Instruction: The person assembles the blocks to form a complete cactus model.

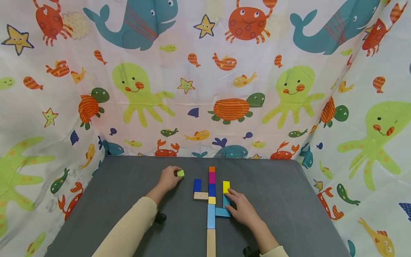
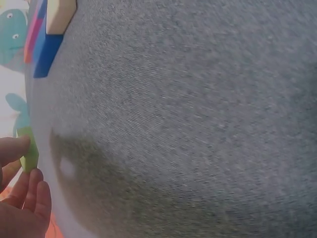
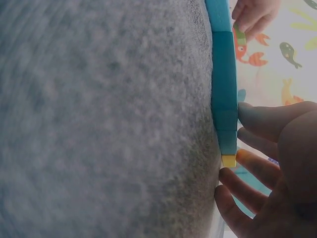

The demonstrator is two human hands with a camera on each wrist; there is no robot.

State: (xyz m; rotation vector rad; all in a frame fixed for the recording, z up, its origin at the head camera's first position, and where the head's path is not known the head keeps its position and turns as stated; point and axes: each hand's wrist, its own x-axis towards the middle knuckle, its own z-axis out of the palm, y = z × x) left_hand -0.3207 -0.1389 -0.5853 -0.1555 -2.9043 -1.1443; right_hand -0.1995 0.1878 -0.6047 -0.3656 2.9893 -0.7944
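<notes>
My left hand (image 1: 169, 177) pinches a light green block (image 1: 181, 173) between thumb and fingers, left of the laid-out blocks. In the left wrist view the same green block (image 2: 30, 151) shows between the fingertips. My right hand (image 1: 241, 208) lies beside the right branch of the layout, fingers loosely extended. Its fingertips touch or nearly touch the yellow block (image 1: 226, 186) and the upright blue block (image 1: 226, 200). Below them a flat blue block (image 1: 223, 212) joins the centre column. The right wrist view shows the thumb against the blue blocks (image 3: 225, 74).
The centre column has orange (image 1: 212, 169), magenta (image 1: 212, 177), dark blue (image 1: 212, 190), small yellow (image 1: 212, 200), light blue (image 1: 211, 216) and wooden (image 1: 211, 242) blocks. To its left sit a blue block (image 1: 197, 185) and a wooden one (image 1: 201, 196). A patterned curtain (image 1: 199, 139) borders the grey table (image 1: 128, 189).
</notes>
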